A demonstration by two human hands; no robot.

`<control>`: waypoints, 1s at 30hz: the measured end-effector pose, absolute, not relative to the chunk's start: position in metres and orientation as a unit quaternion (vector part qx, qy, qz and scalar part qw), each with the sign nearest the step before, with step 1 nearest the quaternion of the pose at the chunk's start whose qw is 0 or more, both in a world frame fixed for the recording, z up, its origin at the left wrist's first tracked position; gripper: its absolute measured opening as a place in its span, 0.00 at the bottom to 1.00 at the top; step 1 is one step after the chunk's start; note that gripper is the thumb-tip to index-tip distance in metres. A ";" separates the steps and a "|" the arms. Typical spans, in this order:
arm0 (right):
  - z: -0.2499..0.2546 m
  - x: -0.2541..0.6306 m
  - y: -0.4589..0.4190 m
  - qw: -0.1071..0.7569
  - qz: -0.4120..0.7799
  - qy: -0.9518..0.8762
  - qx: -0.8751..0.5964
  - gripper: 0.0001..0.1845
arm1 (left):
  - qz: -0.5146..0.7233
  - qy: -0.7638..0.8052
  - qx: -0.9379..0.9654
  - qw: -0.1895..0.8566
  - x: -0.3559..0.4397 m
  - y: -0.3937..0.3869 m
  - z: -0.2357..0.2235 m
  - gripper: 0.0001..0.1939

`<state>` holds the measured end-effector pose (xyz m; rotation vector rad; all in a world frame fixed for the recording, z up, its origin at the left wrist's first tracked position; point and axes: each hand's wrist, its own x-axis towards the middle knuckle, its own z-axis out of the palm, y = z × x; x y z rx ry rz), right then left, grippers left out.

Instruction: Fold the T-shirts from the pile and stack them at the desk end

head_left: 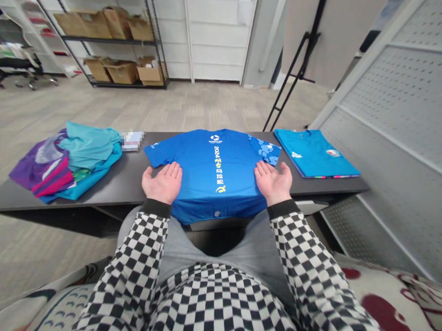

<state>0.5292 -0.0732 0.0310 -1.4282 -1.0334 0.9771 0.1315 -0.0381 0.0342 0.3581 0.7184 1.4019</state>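
"Two things to settle: is the left hand [161,184] gripping anything, and what about the right hand [274,182]?"

"Neither grips. Both lie open and palm up, fingers loosely spread, their backs against the side edges of a blue T-shirt [214,171]."

"Where's the shirt?"

"Flat in the middle of the dark surface [131,182], its hem drooping over the near edge. It looks like smooth synthetic knit, with yellow lettering running down the front and one patterned sleeve."

"What's around it?"

"Just beside it on the right, a neatly folded teal T-shirt [314,153]. Further left, a rumpled pile of purple and teal garments [65,164]. Both wrists end in black ribbed cuffs [155,207] on checkered sleeves [137,259]."
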 end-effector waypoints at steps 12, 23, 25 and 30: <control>0.045 0.411 -0.080 0.573 0.560 -0.420 -0.428 0.53 | 0.514 0.332 0.299 0.733 0.226 -0.074 0.062 0.46; 0.034 0.474 -0.084 0.545 0.484 -0.422 -0.540 0.55 | 0.572 0.392 0.267 0.669 0.155 -0.052 0.040 0.47; 0.036 0.491 -0.085 0.559 0.463 -0.396 -0.562 0.54 | 0.599 0.378 0.228 0.668 0.137 -0.048 0.039 0.45; 0.041 0.507 -0.092 0.581 0.457 -0.404 -0.539 0.53 | 0.635 0.356 0.195 0.657 0.111 -0.048 0.050 0.31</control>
